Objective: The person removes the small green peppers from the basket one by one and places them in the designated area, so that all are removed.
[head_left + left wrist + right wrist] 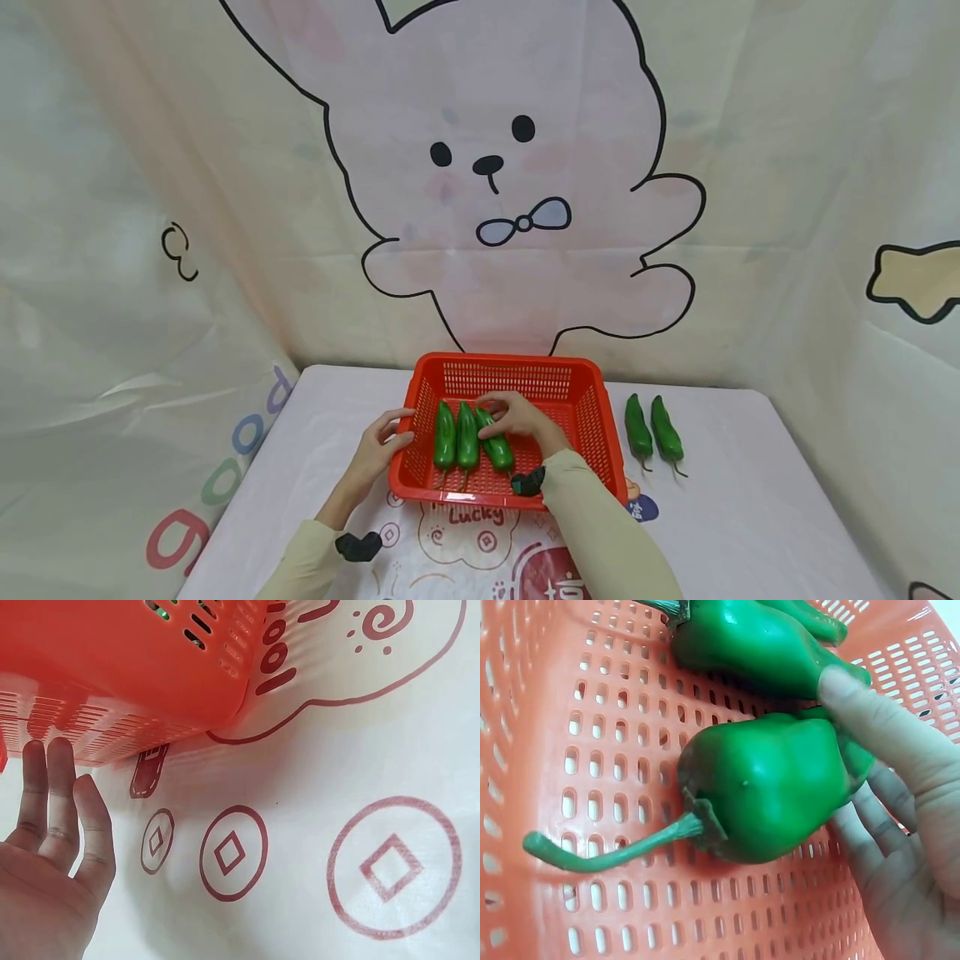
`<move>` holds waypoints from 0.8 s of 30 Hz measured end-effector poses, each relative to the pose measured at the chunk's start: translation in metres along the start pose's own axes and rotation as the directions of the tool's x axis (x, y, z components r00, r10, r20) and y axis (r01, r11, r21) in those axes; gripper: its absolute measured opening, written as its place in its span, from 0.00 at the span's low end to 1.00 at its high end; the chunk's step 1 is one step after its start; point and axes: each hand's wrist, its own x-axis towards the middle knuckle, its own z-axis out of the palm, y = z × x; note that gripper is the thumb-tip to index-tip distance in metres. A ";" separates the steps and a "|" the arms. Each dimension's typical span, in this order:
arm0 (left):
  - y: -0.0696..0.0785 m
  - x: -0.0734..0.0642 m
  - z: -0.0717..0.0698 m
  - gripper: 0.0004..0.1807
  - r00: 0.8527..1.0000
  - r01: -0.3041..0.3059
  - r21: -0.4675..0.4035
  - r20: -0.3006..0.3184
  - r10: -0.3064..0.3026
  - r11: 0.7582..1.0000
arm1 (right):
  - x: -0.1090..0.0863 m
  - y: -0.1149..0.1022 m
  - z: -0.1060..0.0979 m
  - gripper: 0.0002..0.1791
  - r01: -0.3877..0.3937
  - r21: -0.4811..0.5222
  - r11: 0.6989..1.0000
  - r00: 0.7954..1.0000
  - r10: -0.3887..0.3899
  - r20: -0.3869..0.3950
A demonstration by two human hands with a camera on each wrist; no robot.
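A red plastic basket [517, 498] holds three green chili peppers lying side by side. My right hand [521, 419] reaches inside it and grips the rightmost pepper [500, 454], thumb on one side and fingers on the other. In the right wrist view that pepper [765, 787] lies over the slotted floor, its stem pointing away from the hand [911, 817]. To its left are the middle pepper [467, 440] and the left pepper [445, 440]. My left hand [372, 450] is at the basket's left rim; in the left wrist view its straight fingers [61, 787] touch the outer wall.
Two more green peppers, one nearer [638, 429] and one farther right [667, 429], lie on the white printed tablecloth [750, 500] right of the basket. A cartoon-printed curtain [525, 292] hangs behind the table and continues down both sides.
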 end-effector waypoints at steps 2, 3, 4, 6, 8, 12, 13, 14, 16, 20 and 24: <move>0.000 0.000 0.000 0.23 1.000 0.000 0.005 -0.002 0.000 1.000 | 0.000 0.000 0.000 0.30 0.001 0.009 1.000 1.000 -0.001 0.004; 0.000 0.000 0.000 0.23 1.000 0.001 0.007 -0.003 -0.001 1.000 | 0.000 0.001 0.000 0.29 -0.001 0.016 1.000 1.000 0.001 0.004; 0.000 0.001 0.000 0.23 1.000 0.001 0.008 -0.004 -0.001 1.000 | 0.000 0.001 -0.001 0.28 -0.002 0.013 1.000 1.000 0.002 0.005; -0.001 0.001 0.000 0.23 1.000 0.001 0.012 -0.004 -0.001 1.000 | 0.001 0.002 -0.001 0.27 0.001 0.012 1.000 1.000 -0.001 0.001; -0.001 0.002 0.000 0.24 1.000 -0.001 0.016 -0.004 0.001 1.000 | 0.001 0.003 -0.002 0.26 -0.004 0.017 1.000 1.000 0.004 -0.004; -0.002 0.001 0.001 0.24 1.000 -0.005 0.024 -0.011 0.005 1.000 | 0.001 0.005 -0.003 0.26 -0.010 0.041 0.999 1.000 0.011 -0.022; -0.002 0.001 0.001 0.24 1.000 -0.007 0.026 -0.013 0.007 1.000 | 0.001 0.006 -0.003 0.26 -0.011 0.040 0.999 1.000 0.012 -0.028; -0.002 0.001 0.001 0.24 1.000 -0.008 0.025 -0.014 0.008 1.000 | 0.002 0.006 -0.003 0.26 -0.007 0.040 0.999 0.999 0.009 -0.034; -0.003 0.001 0.001 0.24 1.000 -0.009 0.029 -0.018 0.010 1.000 | 0.002 0.007 -0.003 0.26 -0.002 0.033 0.999 0.999 0.003 -0.046; -0.003 0.000 0.002 0.24 1.000 -0.009 0.027 -0.018 0.009 1.000 | 0.002 0.004 -0.005 0.28 0.009 0.057 0.998 0.998 -0.006 -0.055; -0.001 0.000 0.001 0.24 1.000 0.000 0.024 -0.016 0.000 1.000 | 0.003 -0.002 -0.007 0.29 0.016 0.147 0.989 0.997 -0.005 -0.077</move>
